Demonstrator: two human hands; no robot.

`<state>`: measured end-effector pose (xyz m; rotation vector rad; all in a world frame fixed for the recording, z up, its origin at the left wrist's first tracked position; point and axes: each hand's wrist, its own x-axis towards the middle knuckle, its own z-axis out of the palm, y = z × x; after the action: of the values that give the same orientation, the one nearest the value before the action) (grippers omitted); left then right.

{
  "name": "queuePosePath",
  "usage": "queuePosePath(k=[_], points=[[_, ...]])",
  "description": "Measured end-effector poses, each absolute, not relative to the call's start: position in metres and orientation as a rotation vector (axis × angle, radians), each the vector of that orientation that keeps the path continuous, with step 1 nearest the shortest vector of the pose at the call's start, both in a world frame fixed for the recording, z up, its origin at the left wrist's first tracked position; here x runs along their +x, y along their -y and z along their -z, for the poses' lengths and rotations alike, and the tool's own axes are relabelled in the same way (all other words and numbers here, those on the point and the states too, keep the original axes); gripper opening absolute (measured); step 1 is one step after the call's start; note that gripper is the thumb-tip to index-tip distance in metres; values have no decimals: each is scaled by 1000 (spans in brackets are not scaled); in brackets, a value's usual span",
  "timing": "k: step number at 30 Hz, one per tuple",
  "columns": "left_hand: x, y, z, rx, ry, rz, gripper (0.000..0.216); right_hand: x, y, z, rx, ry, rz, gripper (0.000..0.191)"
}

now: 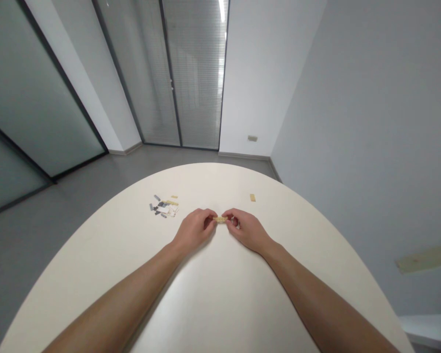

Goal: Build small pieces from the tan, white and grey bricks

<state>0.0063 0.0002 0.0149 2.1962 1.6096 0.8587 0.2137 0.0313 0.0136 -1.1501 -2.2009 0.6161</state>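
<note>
Between my two hands is a small yellow toy brick piece [221, 220], long and narrow, held just over the middle of the table. My left hand [197, 228] pinches its left end between thumb and fingers. The right end is gripped the same way by my right hand [247, 228]. My fingertips cover both ends, so I cannot tell if it is one piece or several joined. Beyond my right hand lies a flat yellow piece [253, 197]. To the left of my left hand is a loose pile of small grey, black, white and yellow pieces [164, 209].
The round white table [213, 304] has its curved far edge past the pieces. Behind it stand a glass partition with blinds [194, 73] and a white wall with a socket plate [252, 138]. A frosted glass panel [29, 98] is at the left.
</note>
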Motion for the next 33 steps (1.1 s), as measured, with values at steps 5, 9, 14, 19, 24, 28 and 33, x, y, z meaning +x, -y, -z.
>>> queuePosePath(k=[5,9,14,19,24,28,33], points=[[6,-1,-14,2198,-1602,-853,16,214,-31,-15,-1147,2204,-609,19],[6,0,-14,2204,-1589,-854,15,213,-31,-16,-1158,2206,-603,16],[7,-1,-14,2210,-1584,-851,14,212,-30,-17,-1158,2217,-579,15],[7,-2,-14,2213,-1569,-843,14,212,-29,-17,-1160,2230,-563,13],[7,-2,-14,2214,-1566,-852,13,211,-27,-18,-1146,2256,-524,12],[7,-1,-14,2212,-1553,-856,13,208,-24,-17,-1139,2259,-495,13],[6,0,-14,2202,-1562,-860,12,206,-23,-18,-1140,2259,-473,11]])
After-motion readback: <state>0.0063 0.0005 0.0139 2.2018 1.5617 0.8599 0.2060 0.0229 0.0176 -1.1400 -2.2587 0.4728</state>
